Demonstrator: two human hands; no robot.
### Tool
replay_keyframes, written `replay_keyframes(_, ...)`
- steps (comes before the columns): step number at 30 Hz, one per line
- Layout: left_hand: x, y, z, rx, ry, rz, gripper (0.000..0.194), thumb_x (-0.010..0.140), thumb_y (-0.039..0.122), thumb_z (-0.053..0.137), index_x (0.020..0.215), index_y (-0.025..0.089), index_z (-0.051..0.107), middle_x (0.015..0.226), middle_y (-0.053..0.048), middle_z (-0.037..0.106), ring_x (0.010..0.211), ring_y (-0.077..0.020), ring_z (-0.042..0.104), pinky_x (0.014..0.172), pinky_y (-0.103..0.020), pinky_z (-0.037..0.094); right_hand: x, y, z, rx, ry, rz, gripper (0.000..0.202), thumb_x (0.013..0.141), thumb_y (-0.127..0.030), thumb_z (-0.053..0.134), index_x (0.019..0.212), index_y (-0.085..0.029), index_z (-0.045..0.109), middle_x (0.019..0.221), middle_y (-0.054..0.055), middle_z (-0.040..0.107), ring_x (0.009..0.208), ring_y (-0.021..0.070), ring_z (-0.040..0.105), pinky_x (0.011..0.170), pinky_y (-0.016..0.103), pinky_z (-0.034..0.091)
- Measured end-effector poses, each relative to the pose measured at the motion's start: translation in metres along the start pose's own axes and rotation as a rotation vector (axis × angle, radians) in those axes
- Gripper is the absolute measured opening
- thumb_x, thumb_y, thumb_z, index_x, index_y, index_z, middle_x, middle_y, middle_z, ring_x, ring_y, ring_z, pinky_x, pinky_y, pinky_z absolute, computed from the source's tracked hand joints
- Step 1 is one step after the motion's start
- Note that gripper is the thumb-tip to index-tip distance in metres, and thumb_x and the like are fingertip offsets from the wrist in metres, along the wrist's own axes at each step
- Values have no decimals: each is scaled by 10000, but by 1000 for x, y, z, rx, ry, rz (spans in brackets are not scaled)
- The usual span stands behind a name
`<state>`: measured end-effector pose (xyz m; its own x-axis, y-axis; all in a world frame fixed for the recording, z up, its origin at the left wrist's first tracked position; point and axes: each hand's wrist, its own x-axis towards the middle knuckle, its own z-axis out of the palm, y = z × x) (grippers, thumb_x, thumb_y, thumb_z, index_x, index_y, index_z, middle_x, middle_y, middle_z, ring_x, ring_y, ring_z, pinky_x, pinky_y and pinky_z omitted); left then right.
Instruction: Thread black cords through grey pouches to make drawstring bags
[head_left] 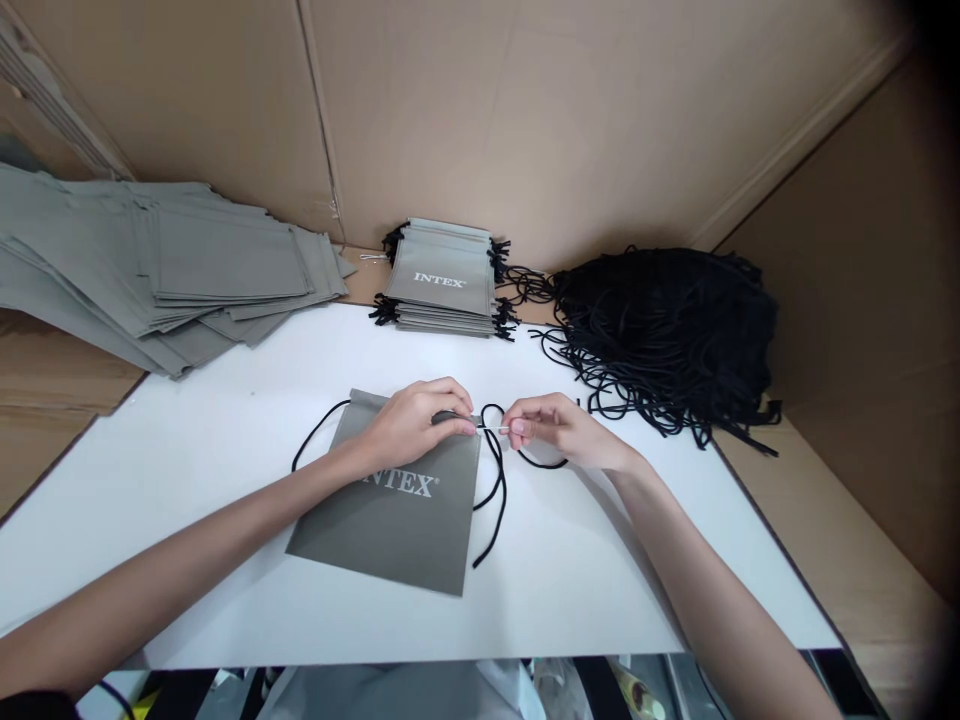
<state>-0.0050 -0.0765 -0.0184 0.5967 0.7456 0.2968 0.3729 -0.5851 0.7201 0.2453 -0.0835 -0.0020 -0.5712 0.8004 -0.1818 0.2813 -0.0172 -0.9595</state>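
Note:
A grey drawstring bag [405, 545] with white INTEX lettering lies flat before me. My left hand [420, 420] is closed on its top right corner, the cloth pinched between thumb and fingers. My right hand [551, 425] is closed in a pinch on a thin, pale wire-like threader [496, 429] at that corner. Black cord [501, 490] loops out by the corner, one loose end lying right of the bag. More black cord [310, 440] curves out at the bag's top left. My fingertips hide where cord, threader and cloth meet.
Flat grey bags [232, 250] lie heaped at the back left. A neat stack of corded INTEX bags [442, 265] stands at the back middle. Black cords [667, 330] are piled at the right rear. Cardboard walls [525, 120] enclose the white table [225, 440].

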Motion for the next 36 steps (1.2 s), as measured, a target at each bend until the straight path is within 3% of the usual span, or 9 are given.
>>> replay_keyframes(6, -2, 7, 4, 133, 117, 142, 140, 939, 256, 634, 855, 186, 720, 987, -13, 714, 880, -151, 648, 803, -275, 473, 12, 10, 14, 94, 28, 53, 434, 827, -585, 669, 816, -151, 667, 614, -7, 562, 568, 125, 463, 568, 272, 349)
replay_keyframes(10, 2, 7, -4, 199, 82, 213, 134, 947, 267, 626, 875, 191, 710, 1011, -3, 719, 879, -149, 650, 812, -282, 453, 7, 3, 8, 84, -3, 76, 409, 854, -557, 650, 767, -158, 650, 568, -30, 500, 534, 115, 407, 558, 275, 313)
replay_keyframes(17, 7, 6, -16, 334, 30, 300, 174, 995, 262, 542, 976, 213, 707, 1078, -13, 723, 958, -170, 644, 898, -318, 433, -10, -10, -14, -228, 134, -50, 357, 920, -492, 607, 794, -165, 675, 730, 31, 638, 702, 159, 517, 691, 298, 380)
replay_keyframes(21, 12, 1, -39, 456, 91, 192, 244, 964, 371, 591, 1134, 221, 683, 1197, -45, 691, 1119, -236, 596, 1006, -393, 384, -12, -4, -27, -132, 203, -20, 357, 880, -519, 650, 819, -169, 680, 694, 26, 623, 628, 145, 476, 609, 288, 353)
replay_keyframes(26, 15, -12, -76, 429, 76, 34, 265, 988, 404, 527, 1073, 226, 702, 1045, -30, 710, 940, -212, 640, 847, -328, 433, -15, 1, -44, -94, 267, -21, 319, 860, -491, 665, 820, -174, 675, 708, 33, 606, 638, 154, 504, 617, 292, 400)
replay_keyframes(29, 14, -18, -82, 351, 1, 63, 272, 1001, 388, 484, 1065, 210, 680, 1011, -40, 672, 916, -195, 628, 811, -288, 444, -14, 3, -42, -204, 286, -29, 296, 898, -450, 577, 809, -179, 659, 693, 44, 613, 641, 182, 541, 630, 317, 436)
replay_keyframes(31, 13, -20, -79, 336, -29, 57, 295, 1014, 393, 437, 1068, 201, 655, 1008, -50, 647, 903, -192, 619, 794, -280, 448, -12, 4, -33, -338, 404, -71, 271, 910, -420, 544, 829, -185, 653, 730, 63, 644, 698, 215, 574, 688, 350, 457)
replay_keyframes(34, 11, -18, -68, 332, -66, 31, 318, 1031, 396, 383, 1049, 196, 629, 992, -52, 630, 888, -192, 612, 783, -283, 449, -5, 3, -9, -791, 706, -304, 235, 914, -378, 572, 996, -178, 664, 999, 131, 710, 959, 298, 606, 877, 436, 437)
replay_keyframes(36, 10, -15, -61, 305, -92, 33, 312, 1037, 384, 372, 1045, 195, 620, 992, -49, 625, 903, -192, 611, 799, -284, 449, 0, 1, 10, -1100, 771, -488, 304, 922, -369, 599, 1148, -169, 640, 1190, 167, 684, 1116, 339, 574, 958, 479, 395)
